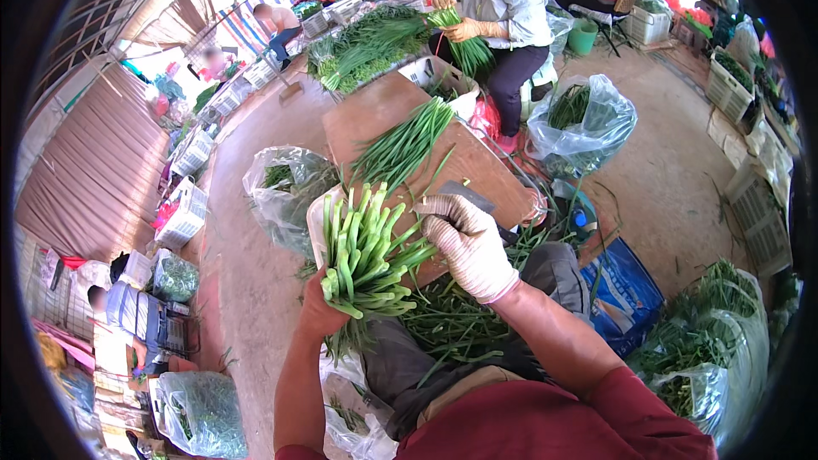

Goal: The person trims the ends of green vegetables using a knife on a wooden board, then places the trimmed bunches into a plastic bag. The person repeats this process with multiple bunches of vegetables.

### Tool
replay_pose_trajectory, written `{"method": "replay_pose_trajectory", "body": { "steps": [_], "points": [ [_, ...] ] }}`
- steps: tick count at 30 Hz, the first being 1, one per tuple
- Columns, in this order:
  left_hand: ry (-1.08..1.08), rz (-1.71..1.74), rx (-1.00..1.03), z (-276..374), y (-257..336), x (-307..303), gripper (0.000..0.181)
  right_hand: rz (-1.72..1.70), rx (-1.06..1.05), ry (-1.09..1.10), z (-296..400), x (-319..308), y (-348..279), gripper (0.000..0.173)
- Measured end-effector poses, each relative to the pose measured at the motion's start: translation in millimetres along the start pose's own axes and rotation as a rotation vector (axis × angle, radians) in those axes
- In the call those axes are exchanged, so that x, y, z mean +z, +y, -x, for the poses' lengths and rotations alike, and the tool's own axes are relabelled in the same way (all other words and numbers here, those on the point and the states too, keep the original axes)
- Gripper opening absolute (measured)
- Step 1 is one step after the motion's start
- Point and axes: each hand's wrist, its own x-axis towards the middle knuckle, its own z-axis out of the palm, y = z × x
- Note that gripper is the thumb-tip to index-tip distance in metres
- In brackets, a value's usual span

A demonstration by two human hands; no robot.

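Note:
My bare left hand (324,306) is closed round a thick bunch of green leafy stalks (364,255), its pale cut ends pointing up and away from me. My right hand (470,243), in a whitish striped glove, is at the right side of the bunch, thumb and forefinger close together by one stalk end; whether they pinch it is unclear. Beyond them, a loose bundle of long green stalks (406,144) lies on a brown wooden board (377,102). A dark flat blade (470,195) rests at the board's near edge, partly behind my right hand. Loose green leaves (454,319) cover my lap.
Opposite, a seated person with gloved hands holds another green bunch (470,51). Clear plastic bags of greens stand left (287,198) and right (581,124) of the board. A blue printed sack (623,297) and a large bag of greens (709,338) are at my right. Other people sit farther off.

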Motion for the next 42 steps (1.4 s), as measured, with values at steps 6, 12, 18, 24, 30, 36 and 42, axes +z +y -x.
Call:
{"method": "replay_pose_trajectory", "body": {
  "steps": [6,12,18,24,30,36,42],
  "points": [
    [0.054,0.113,-0.130,13,-10,-14,0.047,-0.176,-0.018,0.410,-26,-54,-5,0.024],
    [0.071,-0.094,-0.144,0,-6,-25,0.061,-0.299,0.080,0.322,-1,-79,26,0.022],
    [0.189,-0.141,-0.074,-12,-13,-33,0.054,-0.177,0.200,0.135,13,-50,13,0.040],
    [0.223,-0.333,-0.084,-24,5,-28,0.050,-0.003,0.165,-0.107,13,-17,-20,0.036],
    [0.195,-0.568,-0.038,-24,-5,-32,0.055,0.337,-0.311,-0.212,-6,10,-27,0.044],
    [0.189,-0.743,0.085,-27,-7,-28,0.062,0.214,-0.297,-0.192,-8,20,-3,0.020],
    [0.260,-0.879,0.292,-29,-1,-29,0.060,0.131,-0.107,-0.146,0,12,-5,0.022]
  ]
}}
